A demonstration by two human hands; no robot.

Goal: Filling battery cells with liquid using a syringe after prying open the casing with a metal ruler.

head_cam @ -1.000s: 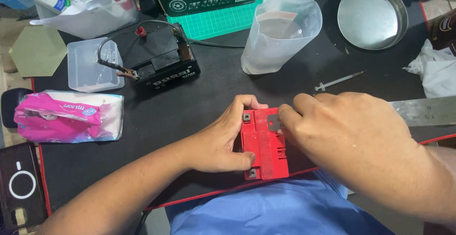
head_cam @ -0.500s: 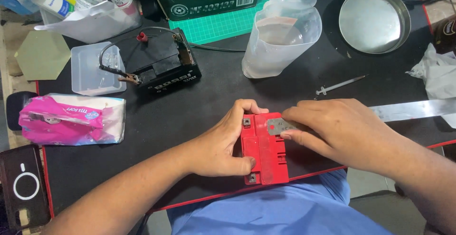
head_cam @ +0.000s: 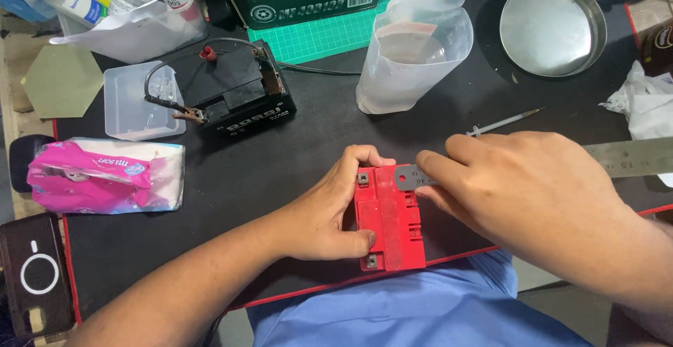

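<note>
A red rectangular plastic battery case (head_cam: 389, 217) lies at the near edge of the black desk (head_cam: 315, 137), just in front of the person's blue shirt (head_cam: 420, 312), close enough to be worked from above. The left hand (head_cam: 329, 214) wraps the case's left side, thumb along the near edge and fingers curled over the far corner, apparently to keep it from sliding. The right hand (head_cam: 533, 193) pinches the end of a long flat steel ruler (head_cam: 624, 159), whose rounded grey tip (head_cam: 408, 177) rests on the case's top right corner; the ruler runs off to the right across the desk, seemingly laid flat as a gauge or lever against the lid. Farther back sits a black battery with clipped leads (head_cam: 242, 98), beside a clear square plastic tub (head_cam: 137, 101) and a pink tissue pack (head_cam: 105, 175). A cut-open translucent plastic jug (head_cam: 413, 52) stands behind the red case, a round metal tin lid (head_cam: 554, 24) to its right, and a thin syringe-like tool (head_cam: 501, 123) between them and the hands.
</note>
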